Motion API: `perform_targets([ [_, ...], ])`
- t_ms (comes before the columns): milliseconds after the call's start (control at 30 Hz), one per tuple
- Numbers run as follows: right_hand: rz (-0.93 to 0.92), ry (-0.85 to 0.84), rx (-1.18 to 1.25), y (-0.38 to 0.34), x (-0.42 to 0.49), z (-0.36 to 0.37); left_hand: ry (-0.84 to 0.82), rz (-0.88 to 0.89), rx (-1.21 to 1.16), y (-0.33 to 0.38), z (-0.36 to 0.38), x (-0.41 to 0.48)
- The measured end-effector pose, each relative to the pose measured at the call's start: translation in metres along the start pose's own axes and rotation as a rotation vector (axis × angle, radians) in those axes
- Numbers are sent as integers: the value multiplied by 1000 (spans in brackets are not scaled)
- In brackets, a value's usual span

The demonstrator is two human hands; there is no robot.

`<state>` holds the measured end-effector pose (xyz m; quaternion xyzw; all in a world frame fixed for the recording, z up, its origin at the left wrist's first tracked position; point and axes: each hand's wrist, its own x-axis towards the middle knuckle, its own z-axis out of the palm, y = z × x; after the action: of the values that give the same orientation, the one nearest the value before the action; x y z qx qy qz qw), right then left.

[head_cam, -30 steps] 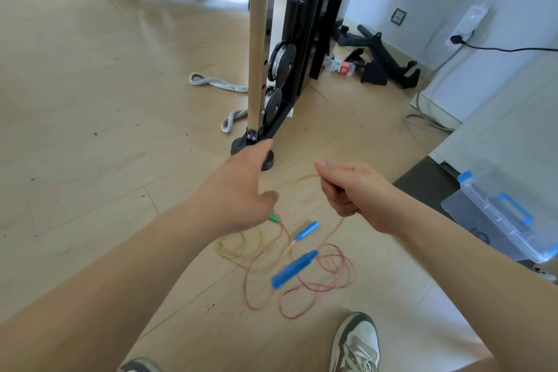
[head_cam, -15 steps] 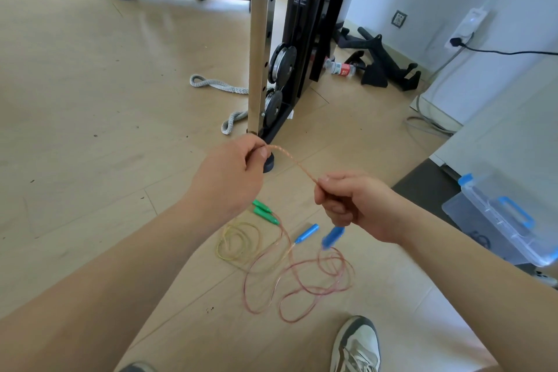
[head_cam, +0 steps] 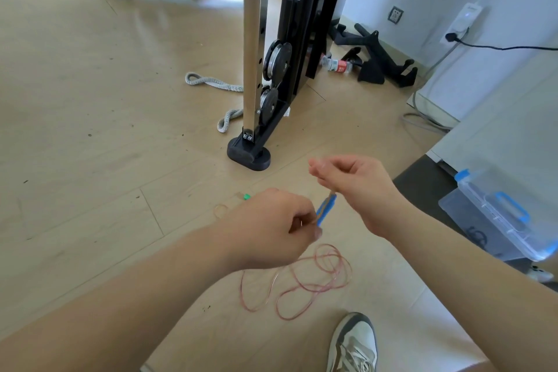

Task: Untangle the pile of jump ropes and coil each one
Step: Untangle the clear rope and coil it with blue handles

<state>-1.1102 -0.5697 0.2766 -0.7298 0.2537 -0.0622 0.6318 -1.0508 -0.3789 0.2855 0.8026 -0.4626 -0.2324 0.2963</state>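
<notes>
1. Since half a second ago the left hand (head_cam: 271, 228) has dropped from up by the machine's foot to a lower spot close to the right hand (head_cam: 353, 187). The stretch of rope that ran taut between them is gone.
2. A blue handle (head_cam: 326, 209) that hung under the right hand then now spans the small gap between the two hands. It is tilted, with its upper end toward the right hand.
3. The left hand's fingers are curled, and thumb and fingertips pinch the lower end of the blue handle. Blur hides the exact contact.
4. The right hand's fingers are curled too. It holds the pink rope (head_cam: 302, 279) just above the handle's upper end, where a thin strand runs up into the fist.
5. The rest of the pink rope lies in loose overlapping loops on the wooden floor (head_cam: 90, 160), below the hands and just ahead of a grey and white shoe (head_cam: 354, 341).
6. A green handle (head_cam: 247, 196) tip and a loop of yellow rope (head_cam: 222, 210) show on the floor just past the left hand; the rest is hidden behind it.
7. Beyond the hands stands the gym machine (head_cam: 253, 39) on its black foot, with a thick grey rope (head_cam: 211, 84) lying beside it.
8. A plastic bottle (head_cam: 336, 65) lies further back near the wall.
9. A clear storage box (head_cam: 510, 220) with blue handles sits at the right.
</notes>
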Motion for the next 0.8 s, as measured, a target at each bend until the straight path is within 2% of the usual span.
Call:
perform_targets([
  [67, -27, -56, -147, 1, -5, -3, 129, 12, -185, 0, -10, 1],
  [133, -11, -154, -102, -3, -9, -5, 327, 18, -306, -5, -19, 5],
  [200, 24, -275, -29, -10, -13, -4, 469, -7, -301, -15, -28, 9],
  [267, 88, -392, 36, -14, -16, -1, 505, -50, -249, -25, -30, 11],
  [333, 165, -470, 98, -15, -17, 4, 476, -93, -202, -35, -27, 14],
  [400, 198, -448, 200, -19, -19, 9, 359, -169, -119, -38, -22, 14],
  [500, 207, -312, 399, -26, -18, 17, 84, -217, 74, -32, -9, 10],
  [633, 227, -91, 584, -22, -12, 22, -58, -115, 153, -16, 14, 0],
  [667, 213, -27, 533, -20, -11, 22, -86, -89, 175, -12, 16, -2],
  [733, 144, 72, 257, -16, -9, 21, -103, -47, 153, -5, 14, -4],
  [800, 35, 60, -39, -14, -12, 20, -34, -11, 60, -1, 3, -3],
])
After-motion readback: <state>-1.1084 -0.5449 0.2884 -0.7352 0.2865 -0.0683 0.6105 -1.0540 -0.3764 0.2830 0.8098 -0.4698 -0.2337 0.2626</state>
